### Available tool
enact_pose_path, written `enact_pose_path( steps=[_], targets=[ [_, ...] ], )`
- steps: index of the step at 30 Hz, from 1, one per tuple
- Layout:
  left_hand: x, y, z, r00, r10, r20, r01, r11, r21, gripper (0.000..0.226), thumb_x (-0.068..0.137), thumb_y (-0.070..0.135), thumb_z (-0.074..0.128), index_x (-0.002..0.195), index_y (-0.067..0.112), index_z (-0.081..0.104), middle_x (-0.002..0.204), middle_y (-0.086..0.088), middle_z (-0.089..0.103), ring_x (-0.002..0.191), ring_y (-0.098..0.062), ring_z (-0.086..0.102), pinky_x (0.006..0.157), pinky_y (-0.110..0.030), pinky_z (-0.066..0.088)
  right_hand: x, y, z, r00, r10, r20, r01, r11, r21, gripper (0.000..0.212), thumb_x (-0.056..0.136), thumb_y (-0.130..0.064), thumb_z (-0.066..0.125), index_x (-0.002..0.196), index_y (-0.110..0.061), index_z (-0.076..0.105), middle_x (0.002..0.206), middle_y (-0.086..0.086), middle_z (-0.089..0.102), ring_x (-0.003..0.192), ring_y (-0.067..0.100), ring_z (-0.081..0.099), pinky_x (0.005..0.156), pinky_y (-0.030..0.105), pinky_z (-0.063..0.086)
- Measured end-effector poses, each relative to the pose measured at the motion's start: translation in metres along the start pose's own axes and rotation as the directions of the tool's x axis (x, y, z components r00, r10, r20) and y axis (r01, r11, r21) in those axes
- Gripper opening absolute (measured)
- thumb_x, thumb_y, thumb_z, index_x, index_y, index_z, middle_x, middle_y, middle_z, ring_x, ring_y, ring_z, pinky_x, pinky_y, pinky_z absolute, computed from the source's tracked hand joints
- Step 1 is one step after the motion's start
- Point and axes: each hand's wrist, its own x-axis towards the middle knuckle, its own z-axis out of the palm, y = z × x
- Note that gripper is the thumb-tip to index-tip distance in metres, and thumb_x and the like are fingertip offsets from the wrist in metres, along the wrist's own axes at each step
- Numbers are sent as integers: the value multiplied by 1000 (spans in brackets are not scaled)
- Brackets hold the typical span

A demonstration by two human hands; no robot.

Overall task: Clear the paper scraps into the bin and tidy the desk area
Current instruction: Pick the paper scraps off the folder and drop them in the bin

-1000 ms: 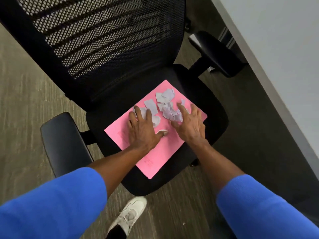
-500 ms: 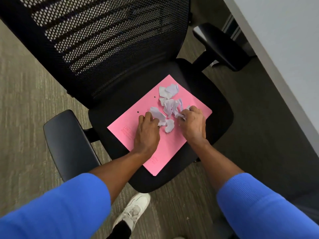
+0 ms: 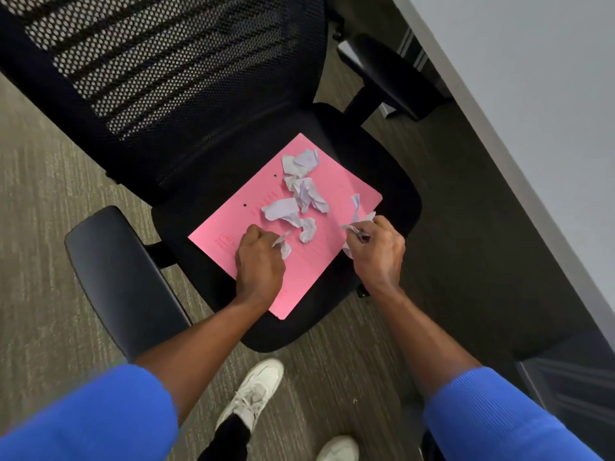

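A pink folder [image 3: 266, 197] lies flat on the seat of a black office chair [image 3: 392, 194]. Several crumpled white paper scraps [image 3: 301, 188] sit on the folder's far half. My left hand [image 3: 259, 261] is fisted near the folder's middle, with a small scrap poking out between its fingers. At the folder's right edge, my right hand [image 3: 377, 251] is closed on a few scraps, whose ends stick out above the knuckles. No bin is in view.
The chair's mesh back [image 3: 159, 61] fills the upper left, with armrests [image 3: 119, 277] on both sides. A grey desk edge [image 3: 519, 134] runs diagonally down the right. My white shoes [image 3: 253, 390] stand on the carpet below the seat.
Both hands went from flat and spread on the folder to closed fists, each taking hold of scraps. They have pulled back toward me and apart, leaving the other scraps in a loose pile.
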Motion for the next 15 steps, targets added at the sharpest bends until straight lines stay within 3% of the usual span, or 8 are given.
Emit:
enact_pose_path(
  steps=[3,6,10,12,15],
  targets=[
    [-22,4,2,1000,25,20,-24,999,-36,20,98,1,57,99,1,77,99,-5,58,85,-19,57,72,-9,39,-18,12,-11,999,30,-30,-29,999,28,18,92,-19,80,107,-10,82,94,0,66,79,12,62,65,1,46],
    [-48,13,11,997,61,56,-59,997,-49,18,96,2,58,93,4,76,96,-3,57,84,-20,57,69,-14,34,-42,27,-23,996,65,-57,-63,997,42,16,91,-18,79,105,-11,84,90,-1,64,75,10,61,59,3,42],
    [-84,31,30,987,111,118,-99,990,-100,15,92,2,62,92,5,77,94,-4,56,84,-17,54,71,-9,33,-80,56,-40,987,130,-99,-121,988,92,10,86,-13,83,96,-11,84,82,0,64,63,1,56,62,-3,40],
    [-104,41,43,976,161,150,-146,984,-101,16,91,7,61,93,8,77,93,-2,56,85,-19,56,74,-18,35,-102,74,-50,976,177,-126,-165,981,102,9,83,-10,85,92,-11,85,78,0,63,61,-5,55,62,-4,39],
    [-133,55,67,948,237,213,-225,971,-79,15,89,9,63,90,10,77,90,-1,55,82,-22,58,75,-34,45,-140,111,-64,948,285,-144,-274,958,88,11,81,-10,84,90,-17,85,76,0,67,60,7,60,67,10,48]
  ],
)
